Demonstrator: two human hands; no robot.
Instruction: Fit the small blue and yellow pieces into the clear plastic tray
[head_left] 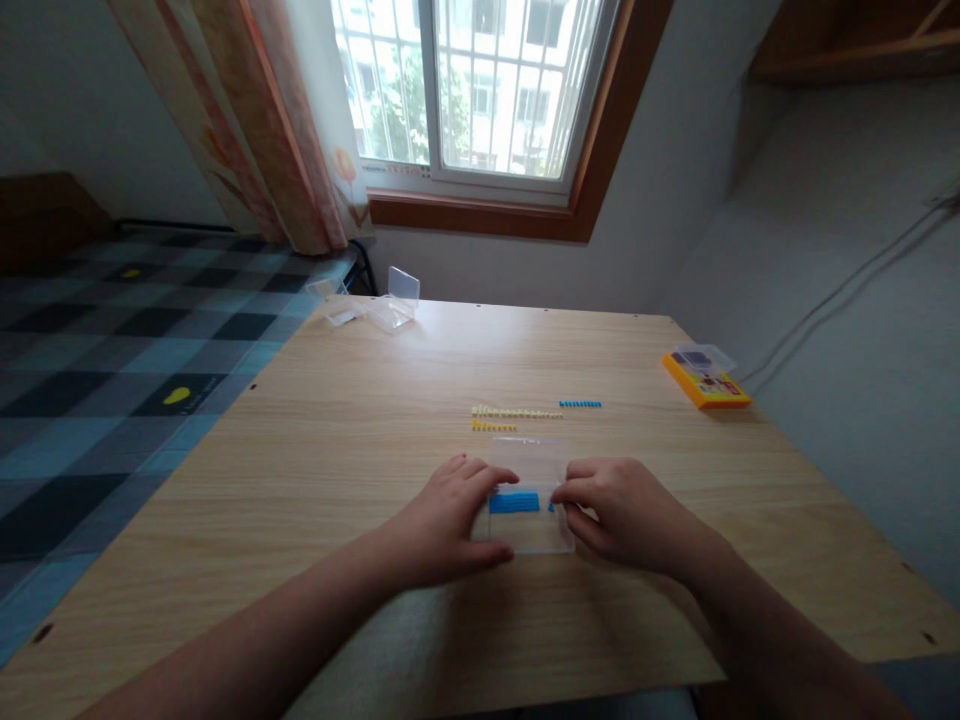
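Observation:
A small clear plastic box lies on the wooden table in front of me, with a row of blue pieces inside. My left hand grips its left side, thumb and fingers curled round the edge. My right hand pinches its right edge with bent fingers. Beyond the box lie a line of pale yellow beads, a short yellow line and a short blue line.
Two open clear boxes stand at the table's far left corner. An orange-yellow case with a clear lid sits at the far right. A checked bed cover lies to the left, a window ahead, a wall on the right.

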